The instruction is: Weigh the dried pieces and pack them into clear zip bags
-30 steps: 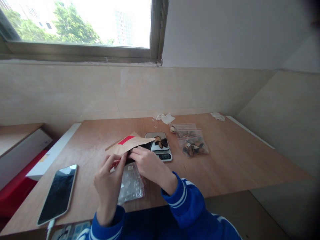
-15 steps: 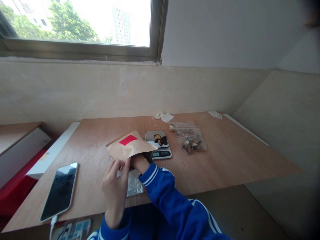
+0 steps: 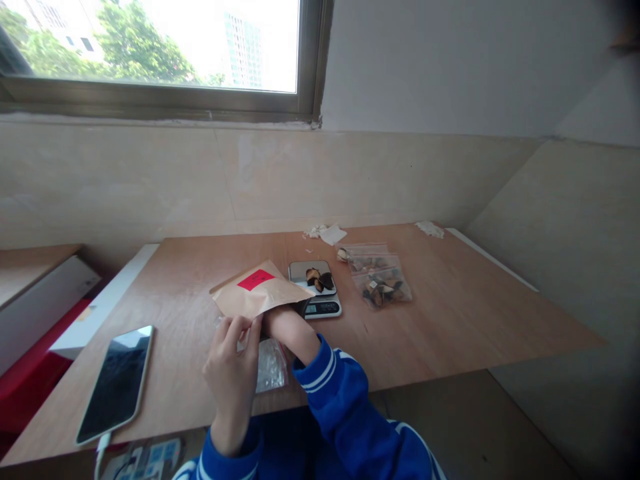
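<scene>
A brown paper bag (image 3: 265, 293) with a red label lies tilted over the table, its mouth toward me. Pinching the near edge of its opening is my left hand (image 3: 233, 363), with fingers closed. My right hand (image 3: 289, 330) reaches into the bag, and its fingers are hidden inside. Behind the bag stands a small digital scale (image 3: 320, 308) with a lit display. Several dark-edged dried slices (image 3: 319, 279) rest on its plate. Under my wrists lies a clear plastic bag (image 3: 271, 367).
Two zip bags (image 3: 385, 287) of similar dried pieces lie right of the scale. A phone (image 3: 117, 383) with a white cable is at the left edge. Scraps of white paper (image 3: 333, 233) sit near the wall, below a window.
My right hand has drawn back a little out of the paper bag, so more of its wrist shows. My left hand keeps its pinch on the bag.
</scene>
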A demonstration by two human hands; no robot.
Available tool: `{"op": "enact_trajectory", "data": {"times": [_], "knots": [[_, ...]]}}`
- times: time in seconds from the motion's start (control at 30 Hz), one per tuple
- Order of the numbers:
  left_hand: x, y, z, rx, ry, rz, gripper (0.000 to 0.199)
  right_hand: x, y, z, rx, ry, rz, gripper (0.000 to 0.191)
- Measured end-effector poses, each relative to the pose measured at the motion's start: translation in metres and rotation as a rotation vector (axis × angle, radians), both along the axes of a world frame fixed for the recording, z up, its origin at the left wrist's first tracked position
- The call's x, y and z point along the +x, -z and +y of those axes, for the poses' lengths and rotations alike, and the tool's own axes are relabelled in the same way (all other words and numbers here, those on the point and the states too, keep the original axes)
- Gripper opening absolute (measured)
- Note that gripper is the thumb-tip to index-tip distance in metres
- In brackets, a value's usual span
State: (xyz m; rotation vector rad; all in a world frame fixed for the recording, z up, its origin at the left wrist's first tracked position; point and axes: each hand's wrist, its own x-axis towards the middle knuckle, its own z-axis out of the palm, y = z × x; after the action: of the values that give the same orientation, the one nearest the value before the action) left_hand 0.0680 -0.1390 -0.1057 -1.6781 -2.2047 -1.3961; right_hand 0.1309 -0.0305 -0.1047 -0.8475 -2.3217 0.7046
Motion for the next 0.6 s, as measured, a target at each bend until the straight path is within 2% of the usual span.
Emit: {"op": "enact_trajectory", "data": {"times": [0.1,0.27,0.4,0.6], "knots": [[0.0,0.0,0.001,-0.01,-0.001,-0.001,0.03,0.015,0.009,-0.007,-0.08,0.015,0.018,0.038],[-0.002,-0.002,0.004,-0.014,-0.014,0.011,0.027,0.037,0.013,-0.021,-0.085,0.081,0.135,0.048],[-0.001,-0.004,0.006,0.006,0.024,0.0,0.028,0.045,0.014,-0.033,-0.124,0.129,0.168,0.048],[-0.001,-0.004,0.007,0.009,-0.004,-0.015,0.026,0.059,0.01,-0.05,-0.109,0.135,0.214,0.045]]}}
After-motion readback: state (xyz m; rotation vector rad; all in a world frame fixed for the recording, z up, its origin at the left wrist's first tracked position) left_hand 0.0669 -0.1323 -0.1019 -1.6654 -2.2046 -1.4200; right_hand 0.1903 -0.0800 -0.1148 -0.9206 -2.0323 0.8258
